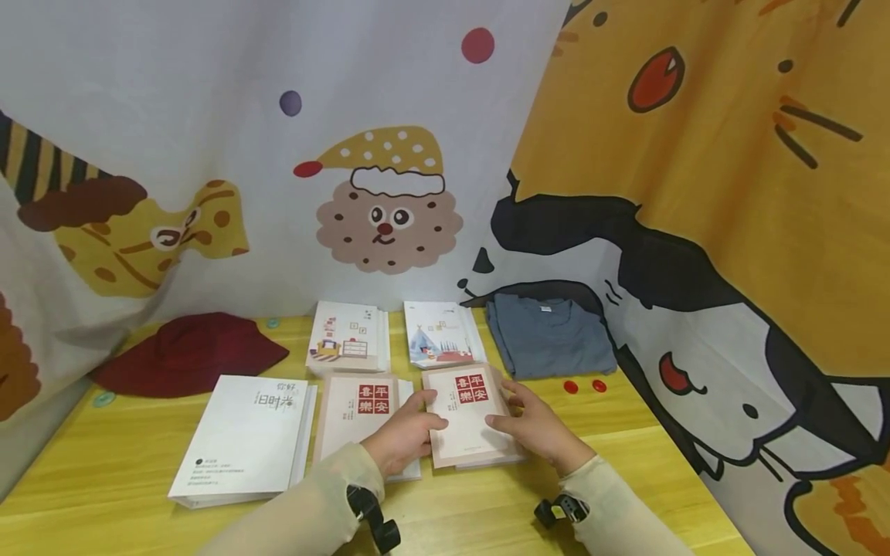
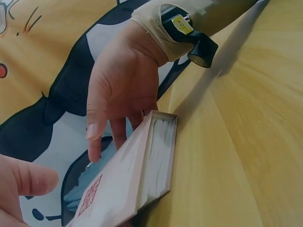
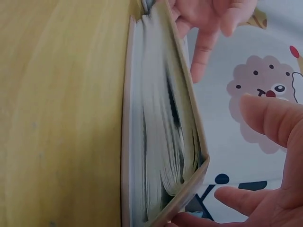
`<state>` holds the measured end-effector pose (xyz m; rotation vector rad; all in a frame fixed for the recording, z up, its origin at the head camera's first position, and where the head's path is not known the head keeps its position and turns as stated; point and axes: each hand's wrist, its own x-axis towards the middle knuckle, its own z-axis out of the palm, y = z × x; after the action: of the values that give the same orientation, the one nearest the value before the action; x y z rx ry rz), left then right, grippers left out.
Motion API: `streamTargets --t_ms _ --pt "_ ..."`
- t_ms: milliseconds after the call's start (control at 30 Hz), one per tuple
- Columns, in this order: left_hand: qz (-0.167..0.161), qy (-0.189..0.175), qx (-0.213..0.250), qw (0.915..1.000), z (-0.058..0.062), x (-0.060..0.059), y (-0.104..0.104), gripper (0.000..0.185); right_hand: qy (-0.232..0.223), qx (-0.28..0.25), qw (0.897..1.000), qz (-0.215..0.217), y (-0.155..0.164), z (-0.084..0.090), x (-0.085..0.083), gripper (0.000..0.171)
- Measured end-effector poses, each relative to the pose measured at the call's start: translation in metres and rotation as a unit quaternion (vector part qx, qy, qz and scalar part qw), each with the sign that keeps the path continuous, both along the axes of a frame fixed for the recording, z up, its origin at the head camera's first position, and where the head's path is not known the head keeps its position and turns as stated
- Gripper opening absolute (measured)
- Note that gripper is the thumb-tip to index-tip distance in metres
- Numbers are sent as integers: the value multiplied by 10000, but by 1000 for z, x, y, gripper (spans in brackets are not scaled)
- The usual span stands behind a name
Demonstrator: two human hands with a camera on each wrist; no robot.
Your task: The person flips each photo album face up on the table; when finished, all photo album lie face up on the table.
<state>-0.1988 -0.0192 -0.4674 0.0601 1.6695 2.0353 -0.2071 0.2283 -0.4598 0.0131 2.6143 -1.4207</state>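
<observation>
We had both hands on the pink book (image 1: 467, 417), near centre of the bench (image 1: 125, 463). Left hand (image 1: 402, 439) sat at the book's 9 o'clock edge, thumb laid over the cover; right hand (image 1: 538, 429) at 3 o'clock, thumb on top, fingers under the edge. Both grips pinched the book loosely, fingers only half curled. The wrist views showed the cover lifted off the page block, so we judged the two-sided hold was there to steady it while the cover opened.

Its twin (image 1: 358, 421) lay touching at 9 o'clock, partly under the left hand, crowding that side. White book (image 1: 243, 440) further out at 9. Two picture books (image 1: 348, 336) (image 1: 441, 333) at 12, grey shirt (image 1: 549, 336) at 1, red hat (image 1: 188, 354) at 10. Two red dots (image 1: 584, 385) near the right hand. Curtain (image 1: 695, 232) close on the right.
</observation>
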Motion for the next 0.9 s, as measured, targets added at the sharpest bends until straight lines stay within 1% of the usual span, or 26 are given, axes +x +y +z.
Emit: streamTargets --t_ms 267,500,800,900 --pt "65 74 -57 9999 -1 -3 5 83 -31 -4 10000 -9 0 -1 0 90" --pt "59 93 -114 9999 -4 -5 4 84 -62 -39 10000 31 0 0 0 90" --pt "45 40 -166 9998 -1 -6 6 85 -108 41 9999 -34 1 -3 -1 89" --pt "50 32 -138 9999 -1 -6 6 83 -102 -9 9999 28 2 -3 -1 89"
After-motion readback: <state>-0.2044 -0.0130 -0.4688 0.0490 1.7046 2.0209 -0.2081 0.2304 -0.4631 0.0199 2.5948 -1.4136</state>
